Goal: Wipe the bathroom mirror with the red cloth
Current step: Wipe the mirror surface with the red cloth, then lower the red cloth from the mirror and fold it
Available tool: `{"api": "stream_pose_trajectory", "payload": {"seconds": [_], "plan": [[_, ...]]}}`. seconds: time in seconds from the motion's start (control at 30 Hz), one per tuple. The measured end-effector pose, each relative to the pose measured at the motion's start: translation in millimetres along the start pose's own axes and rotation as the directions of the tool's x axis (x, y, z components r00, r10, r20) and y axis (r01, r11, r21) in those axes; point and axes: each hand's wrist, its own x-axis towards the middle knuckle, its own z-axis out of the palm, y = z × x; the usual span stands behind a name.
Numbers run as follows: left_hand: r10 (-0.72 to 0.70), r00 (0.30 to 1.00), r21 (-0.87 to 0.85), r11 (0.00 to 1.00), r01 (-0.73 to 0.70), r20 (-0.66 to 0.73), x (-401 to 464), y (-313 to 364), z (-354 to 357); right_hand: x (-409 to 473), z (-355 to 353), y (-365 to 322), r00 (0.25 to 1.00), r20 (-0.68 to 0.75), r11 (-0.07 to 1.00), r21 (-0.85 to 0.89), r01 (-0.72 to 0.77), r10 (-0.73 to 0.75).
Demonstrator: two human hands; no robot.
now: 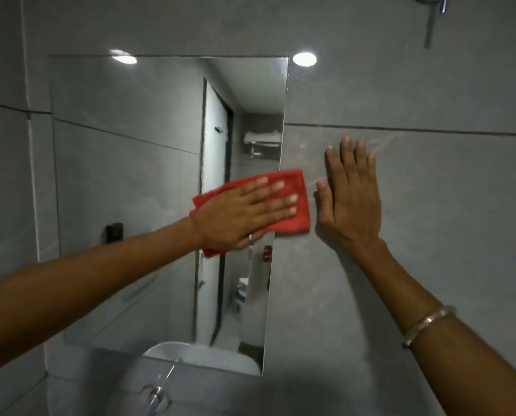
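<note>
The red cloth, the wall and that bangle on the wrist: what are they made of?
The red cloth looks like soft, matte microfibre or terry; its surface seems fuzzy. The wall appears to be large grey tiles with a slight sheen, split by thin dark grout lines. The bangle seems to be polished silvery metal, since it catches light.

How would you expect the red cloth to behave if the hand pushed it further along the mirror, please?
The red cloth looks soft and floppy: it bunches under the left hand. It would probably glide easily on the smooth mirror, and likely drop if the flat palm lifted.
</note>
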Motion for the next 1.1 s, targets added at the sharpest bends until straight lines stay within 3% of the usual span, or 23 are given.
{"api": "stream_pose_trajectory", "payload": {"seconds": [0.1,0.23,0.3,0.33,0.37,0.4,0.43,0.47,0.5,0.53,0.57,0.6,0.67,0.7,0.73,0.8,0.83,0.87,0.93,1.03,1.1], "plan": [[0.15,0.988,-0.131,0.979,-0.154,-0.034,-45.2,63.7,25.5,-20.3,-9.1,-5.0,0.997,0.075,0.996,0.092,-0.015,0.009],[0.212,0.977,-0.314,0.93,-0.191,0.035,-103.5,152.2,51.1,-78.8,-23.4,-12.7,0.976,0.217,0.976,0.213,-0.046,-0.001],[0.1,0.993,-0.426,0.903,-0.061,0.069,-122.1,200.1,51.7,-122.3,-36.4,-21.1,0.959,0.284,0.952,0.287,-0.104,0.019],[-0.049,0.995,-0.55,0.831,0.088,0.084,-125.0,223.9,47.5,-144.9,-41.5,-26.8,0.943,0.328,0.93,0.326,-0.169,0.056],[-0.238,0.96,-0.697,0.665,0.27,0.145,-124.9,250.1,38.7,-170.9,-47.4,-34.2,0.915,0.388,0.897,0.355,-0.262,0.113],[-0.43,0.865,-0.814,0.386,0.435,0.258,-121.3,275.5,26.4,-197.3,-51.8,-41.4,0.882,0.435,0.85,0.38,-0.364,0.183],[-0.569,0.708,-0.854,0.02,0.52,0.418,-115.1,296.6,13.6,-221.7,-55.7,-48.6,0.844,0.472,0.786,0.409,-0.464,0.253],[-0.594,0.545,-0.8,-0.352,0.487,0.592,-111.1,315.4,-2.9,-249.2,-59.8,-56.1,0.786,0.516,0.686,0.435,-0.583,0.341],[-0.526,0.422,-0.666,-0.669,0.331,0.738,-104.9,327.3,-11.7,-269.5,-61.3,-62.9,0.71,0.566,0.571,0.444,-0.69,0.419],[-0.382,0.359,-0.457,-0.877,0.15,0.851,-100.6,341.4,-23.4,-293.9,-65.9,-71.3,0.6,0.637,0.443,0.413,-0.795,0.484],[-0.256,0.357,-0.273,-0.962,-0.003,0.898,-98.0,351.5,-32.6,-309.9,-71.5,-78.8,0.474,0.71,0.305,0.364,-0.88,0.521],[-0.183,0.346,-0.153,-0.982,-0.114,0.92,-94.4,357.4,-39.3,-319.3,-75.3,-85.7,0.307,0.8,0.128,0.282,-0.951,0.515],[-0.11,0.278,-0.037,-0.966,-0.255,0.954,-90.4,377.5,-52.9,-340.8,-83.2,-100.8,-0.081,0.951,-0.377,0.04,-0.926,0.299],[-0.023,0.314,0.079,-0.947,-0.31,0.949,-88.2,387.0,-60.0,-350.8,-87.3,-105.7,-0.177,0.971,-0.538,-0.064,-0.841,0.161],[-0.01,0.311,0.102,-0.934,-0.342,0.95,-87.0,397.7,-64.5,-362.3,-90.9,-108.0,-0.197,0.979,-0.633,-0.12,-0.765,0.052],[-0.031,0.247,0.05,-0.948,-0.314,0.969,-88.7,414.2,-64.4,-383.2,-93.0,-110.0,-0.141,0.99,-0.714,-0.118,-0.69,-0.028],[-0.073,0.168,-0.039,-0.979,-0.201,0.983,-88.7,418.9,-69.0,-390.8,-94.4,-110.1,-0.13,0.99,-0.732,-0.122,-0.671,-0.046],[-0.046,0.164,-0.025,-0.991,-0.133,0.985,-90.3,424.0,-68.9,-398.9,-97.5,-109.9,-0.129,0.989,-0.735,-0.138,-0.664,-0.069],[0.07,0.179,0.097,-0.985,-0.145,0.981,-99.3,430.5,-62.4,-417.4,-97.3,-107.3,-0.14,0.984,-0.719,-0.176,-0.673,-0.11],[0.141,0.132,0.135,-0.989,0.054,0.981,-103.0,444.2,-55.4,-449.0,-96.7,-99.9,-0.159,0.977,-0.633,-0.212,-0.745,-0.14],[0.184,0.162,0.16,-0.976,0.15,0.97,-111.4,452.4,-40.6,-468.6,-95.9,-89.9,-0.188,0.974,-0.607,-0.226,-0.762,-0.127]]}}
